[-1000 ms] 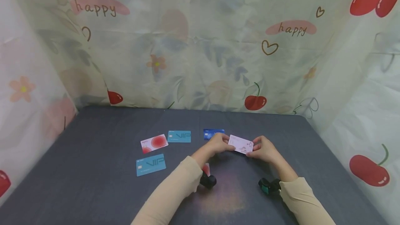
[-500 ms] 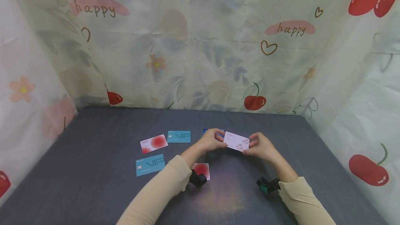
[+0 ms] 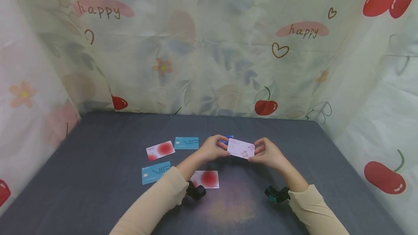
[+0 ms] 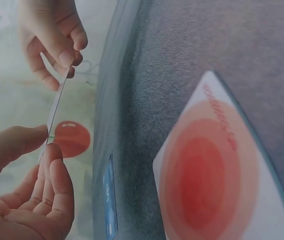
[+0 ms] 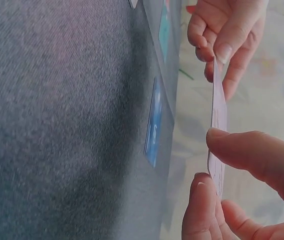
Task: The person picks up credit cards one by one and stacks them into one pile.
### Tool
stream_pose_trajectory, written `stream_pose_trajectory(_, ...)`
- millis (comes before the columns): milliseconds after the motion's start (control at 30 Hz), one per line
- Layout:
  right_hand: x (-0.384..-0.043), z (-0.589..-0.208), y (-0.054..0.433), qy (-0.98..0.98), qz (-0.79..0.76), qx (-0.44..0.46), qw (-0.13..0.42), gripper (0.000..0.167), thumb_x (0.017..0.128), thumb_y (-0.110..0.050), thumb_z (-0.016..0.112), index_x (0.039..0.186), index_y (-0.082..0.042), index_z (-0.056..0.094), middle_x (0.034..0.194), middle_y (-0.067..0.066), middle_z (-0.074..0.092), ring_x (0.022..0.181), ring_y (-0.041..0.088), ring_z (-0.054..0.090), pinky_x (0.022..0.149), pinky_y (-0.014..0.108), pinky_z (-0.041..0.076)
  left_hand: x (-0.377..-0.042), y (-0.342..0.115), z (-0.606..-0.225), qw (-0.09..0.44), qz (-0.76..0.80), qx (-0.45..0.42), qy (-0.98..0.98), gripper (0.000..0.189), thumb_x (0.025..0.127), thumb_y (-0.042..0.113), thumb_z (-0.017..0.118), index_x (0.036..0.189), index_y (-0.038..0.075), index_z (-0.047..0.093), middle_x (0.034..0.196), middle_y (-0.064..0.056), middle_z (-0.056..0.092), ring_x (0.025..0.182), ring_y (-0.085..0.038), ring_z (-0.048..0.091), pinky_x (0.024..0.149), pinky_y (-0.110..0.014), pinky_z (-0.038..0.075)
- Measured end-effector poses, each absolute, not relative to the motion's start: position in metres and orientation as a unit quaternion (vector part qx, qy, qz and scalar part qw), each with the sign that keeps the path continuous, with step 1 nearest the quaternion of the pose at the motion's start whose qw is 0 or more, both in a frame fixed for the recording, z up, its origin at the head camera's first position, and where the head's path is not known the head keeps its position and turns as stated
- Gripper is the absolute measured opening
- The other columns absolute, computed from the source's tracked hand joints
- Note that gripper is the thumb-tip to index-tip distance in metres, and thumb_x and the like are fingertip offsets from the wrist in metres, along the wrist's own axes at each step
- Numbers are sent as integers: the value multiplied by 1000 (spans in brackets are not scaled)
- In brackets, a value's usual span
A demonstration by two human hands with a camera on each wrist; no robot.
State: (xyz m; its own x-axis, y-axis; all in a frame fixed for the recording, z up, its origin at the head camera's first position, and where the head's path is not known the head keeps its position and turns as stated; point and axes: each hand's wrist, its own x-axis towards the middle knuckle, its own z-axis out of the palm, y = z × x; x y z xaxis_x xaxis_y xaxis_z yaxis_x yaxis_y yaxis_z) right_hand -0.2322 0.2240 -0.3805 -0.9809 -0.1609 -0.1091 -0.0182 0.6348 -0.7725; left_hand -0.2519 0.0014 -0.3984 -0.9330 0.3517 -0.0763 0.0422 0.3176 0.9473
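Pink card point(image 3: 241, 148) pinched between both hands, dark blue card point(image 3: 226, 139) mostly hidden

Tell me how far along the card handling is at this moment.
Done: one pale pink card is off the table, lifted clear of it. In hand: the left hand and right hand each pinch one end. Left: five cards lie flat, two teal VIP cards, two red-circle cards, and a dark blue card partly hidden behind the hands.
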Motion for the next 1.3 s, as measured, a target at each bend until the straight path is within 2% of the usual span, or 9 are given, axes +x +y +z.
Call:
stream_pose_trajectory(300, -229, -378, 214, 898, -425, -65, 91, 56, 73, -7, 76, 115, 8, 43, 97, 21, 59, 80, 16, 65, 67, 25, 50, -246, -10, -401, 131, 596, 124, 783, 50, 76, -1, 71, 122, -2, 51, 96, -19, 63, 82, -19, 67, 74, -27, 55)
stream_pose_trajectory(533, -230, -380, 206, 898, -423, -76, 93, 56, 72, -7, 77, 115, 6, 43, 95, 18, 59, 79, 16, 65, 68, 26, 50, -239, -23, -403, 124, 594, 133, 784, 49, 76, -1, 71, 122, -4, 51, 96, -19, 63, 84, -20, 67, 76, -29, 55)
stream_pose_trajectory(733, -228, -379, 197, 897, -424, -76, 97, 57, 72, -8, 78, 116, 5, 44, 95, 17, 58, 78, 15, 63, 68, 26, 51, -233, -36, -404, 128, 581, 121, 795, 48, 79, 6, 71, 123, 1, 52, 97, -15, 64, 84, -17, 66, 81, -32, 55)
stream_pose_trajectory(1000, -225, -381, 187, 901, -412, -91, 103, 55, 73, -11, 78, 115, 3, 45, 96, 15, 58, 76, 14, 61, 70, 28, 53, -226, -48, -412, 121, 586, 116, 793, 46, 79, 6, 71, 121, -1, 52, 95, -15, 65, 82, -17, 66, 78, -30, 55)
stream_pose_trajectory(1300, -222, -384, 176, 897, -415, -111, 101, 55, 72, -11, 79, 114, 2, 46, 94, 14, 58, 75, 13, 62, 68, 27, 52, -218, -61, -410, 124, 588, 102, 793, 51, 79, 7, 71, 125, 0, 48, 95, -15, 63, 81, -15, 66, 80, -31, 54)
